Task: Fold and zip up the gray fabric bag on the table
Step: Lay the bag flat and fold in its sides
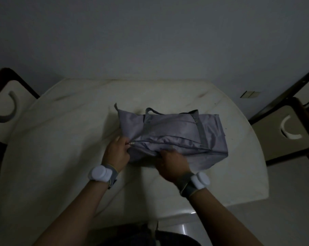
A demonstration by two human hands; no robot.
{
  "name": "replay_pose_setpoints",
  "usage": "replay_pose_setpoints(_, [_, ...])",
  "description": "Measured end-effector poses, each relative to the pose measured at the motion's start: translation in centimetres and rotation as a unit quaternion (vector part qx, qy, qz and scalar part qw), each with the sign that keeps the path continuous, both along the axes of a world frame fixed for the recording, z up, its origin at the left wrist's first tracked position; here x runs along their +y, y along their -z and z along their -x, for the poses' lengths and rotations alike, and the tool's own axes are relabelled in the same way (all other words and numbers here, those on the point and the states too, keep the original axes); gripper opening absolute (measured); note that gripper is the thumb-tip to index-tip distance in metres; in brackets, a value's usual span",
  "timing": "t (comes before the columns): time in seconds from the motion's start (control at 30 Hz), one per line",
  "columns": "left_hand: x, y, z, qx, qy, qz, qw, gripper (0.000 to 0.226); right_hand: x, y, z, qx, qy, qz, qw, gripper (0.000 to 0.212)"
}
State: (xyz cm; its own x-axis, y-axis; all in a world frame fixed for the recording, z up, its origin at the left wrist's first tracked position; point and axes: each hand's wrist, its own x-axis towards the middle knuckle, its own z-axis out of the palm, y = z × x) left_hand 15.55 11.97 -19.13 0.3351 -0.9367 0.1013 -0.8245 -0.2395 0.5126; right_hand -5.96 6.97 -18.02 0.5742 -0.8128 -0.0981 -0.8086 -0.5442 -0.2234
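Gray fabric bag (173, 135) lying mid-counter (61, 139), thin, limp, probably slippery. Left hand (116, 153) pinching the zipper pull (131, 143) at the near-left corner; right hand (173, 163) pressing fabric, fingers curled, grip unclear. Best held taut beside the zipper.

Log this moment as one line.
bag: folded on table | left hand: pinching zipper end | right hand: pressing front edge
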Motion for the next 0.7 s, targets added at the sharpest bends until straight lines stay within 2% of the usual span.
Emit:
replay_pose_setpoints(0.07, [0.4,0.5,-0.3,-0.005,-0.001,-0.002,1.000,0.008,-1.5,0.2,3.9,0.061,0.039,0.010,0.997,0.034])
replay_pose_setpoints(0.17, [0.5,0.9,-0.2,0.001,0.004,-0.010,1.000,0.006,-4.2,-0.2,7.7,0.123,0.099,-0.008,0.987,0.028])
replay_pose_setpoints(0.27, [-0.1,0.3,-0.1,0.006,0.008,-0.009,1.000,0.007,-4.8,-1.1,5.6,0.179,0.101,-0.015,0.978,0.026])
replay_pose_setpoints(0.3, [-0.2,0.1,0.0,0.003,0.013,-0.007,1.000,0.009,-4.4,-1.2,3.7,0.152,0.075,-0.031,0.985,0.031])
replay_pose_setpoints(0.37, [-0.1,0.0,0.0,-0.002,0.030,0.000,1.000,0.013,-2.2,-1.2,-1.2,0.023,0.001,-0.107,0.994,0.040])
replay_pose_setpoints(0.43, [0.2,0.2,-0.2,-0.001,0.054,0.002,0.999,0.013,0.1,-0.7,-5.7,-0.098,-0.045,-0.143,0.984,0.035])
replay_pose_setpoints(0.5, [0.3,0.4,-0.6,-0.003,0.053,-0.010,0.999,0.013,0.8,-0.4,-7.7,-0.135,-0.043,-0.131,0.981,0.034])
replay_pose_setpoints(0.6, [0.0,0.8,-0.7,-0.031,0.040,-0.025,0.998,0.014,-1.2,1.0,-4.3,-0.042,-0.034,-0.091,0.994,0.058])
replay_pose_setpoints(0.7, [-0.6,1.1,-0.3,-0.035,0.020,-0.033,0.999,0.011,-4.4,2.3,3.0,0.095,0.008,-0.055,0.994,0.062])
